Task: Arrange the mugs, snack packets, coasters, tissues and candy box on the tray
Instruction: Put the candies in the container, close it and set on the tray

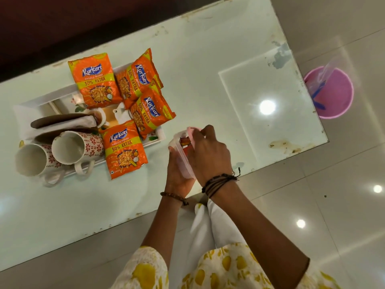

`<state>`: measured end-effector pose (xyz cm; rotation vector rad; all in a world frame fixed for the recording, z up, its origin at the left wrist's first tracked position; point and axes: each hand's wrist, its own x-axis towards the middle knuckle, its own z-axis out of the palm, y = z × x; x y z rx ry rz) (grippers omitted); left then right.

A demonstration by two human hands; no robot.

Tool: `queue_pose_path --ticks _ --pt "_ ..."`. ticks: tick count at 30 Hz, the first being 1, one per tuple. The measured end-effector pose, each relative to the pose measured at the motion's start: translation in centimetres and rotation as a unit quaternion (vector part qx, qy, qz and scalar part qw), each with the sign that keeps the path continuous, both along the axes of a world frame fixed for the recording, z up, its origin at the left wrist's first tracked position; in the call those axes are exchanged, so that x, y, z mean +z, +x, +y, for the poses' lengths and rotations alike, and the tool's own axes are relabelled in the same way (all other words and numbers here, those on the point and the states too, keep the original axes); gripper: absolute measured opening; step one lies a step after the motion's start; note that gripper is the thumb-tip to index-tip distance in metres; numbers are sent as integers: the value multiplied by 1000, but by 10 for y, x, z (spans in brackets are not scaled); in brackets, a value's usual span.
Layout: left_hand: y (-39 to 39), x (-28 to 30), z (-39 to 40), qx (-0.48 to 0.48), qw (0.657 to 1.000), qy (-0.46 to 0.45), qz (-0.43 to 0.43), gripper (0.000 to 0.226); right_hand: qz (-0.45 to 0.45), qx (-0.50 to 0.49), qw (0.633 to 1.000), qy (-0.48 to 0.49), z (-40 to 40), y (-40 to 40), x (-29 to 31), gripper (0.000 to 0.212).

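A white tray (pixel 44 98) on the glass table carries several orange snack packets (pixel 95 81), two white mugs with red flower print (pixel 68 148) lying on their sides, brown round coasters (pixel 58 120) and white tissues (pixel 20 115). To the right of the tray, above the table, I hold a clear plastic candy box (pixel 180 152) with a pink lid. My left hand (pixel 177 174) grips it from below. My right hand (pixel 206 155) covers its top, fingers on the pink lid. Red and orange candy shows inside the box.
The pale green glass table (pixel 208 59) runs from upper right to lower left, its near edge right by my body. A pink bucket (pixel 331 92) with a blue tool and a plastic bag stands on the tiled floor past the table's right end.
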<state>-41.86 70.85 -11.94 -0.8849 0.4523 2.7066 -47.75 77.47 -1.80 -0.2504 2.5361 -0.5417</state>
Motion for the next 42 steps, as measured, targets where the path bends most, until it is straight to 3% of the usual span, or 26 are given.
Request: queue_pose_path --ticks 5,7,9,10,11,12,14,16,17,21,27,28,30,32,35,37,38,42 --pt "-6 -1 -2 37 999 13 -25 79 -24 1 1000 -3 -6 2 6 42" --pt "-9 4 -4 40 998 20 -43 68 -36 5 999 -23 -3 0 7 40" --pt "-11 2 -8 23 996 -8 -86 43 -45 3 998 -49 -1 0 10 39" --pt "-13 0 -11 16 994 47 -102 30 -44 1 997 -60 0 1 12 39" --pt "-14 2 -15 36 989 99 -106 32 -39 1 997 -67 0 1 12 39" --pt "-15 3 -15 15 992 70 -106 39 -31 1 997 -74 -1 2 11 38" --pt "-14 9 -10 -19 995 9 -98 20 -18 -5 995 -94 -1 2 9 34" --pt "-14 8 -9 5 998 37 -60 64 -2 -13 993 -120 0 0 7 33" --pt "-16 10 -8 15 998 41 -46 75 4 -12 991 -130 2 -1 5 34" --pt "-17 13 -13 16 994 107 9 62 24 12 992 -124 8 -2 -3 37" --pt "-20 15 -18 -3 1000 -8 12 74 -29 -7 989 -147 11 7 -4 49" --pt "-21 17 -19 -1 999 -21 30 68 -27 -62 980 -186 13 7 -1 43" --pt "-24 23 -23 6 997 -37 65 60 3 -222 928 -300 18 5 4 20" --pt "-28 30 -27 12 994 -51 93 67 -28 -349 868 -351 22 0 5 21" --pt "-34 38 -31 18 989 -78 122 87 -225 -441 783 -377 30 -12 1 43" --pt "-36 42 -36 22 991 -66 111 82 -314 -440 733 -412 34 -20 -2 42" --pt "-36 44 -40 15 992 -65 110 75 -313 -427 738 -419 36 -23 -3 39" --pt "-36 60 -67 -58 987 -125 85 77 -207 -369 810 -406 37 -37 -3 31"
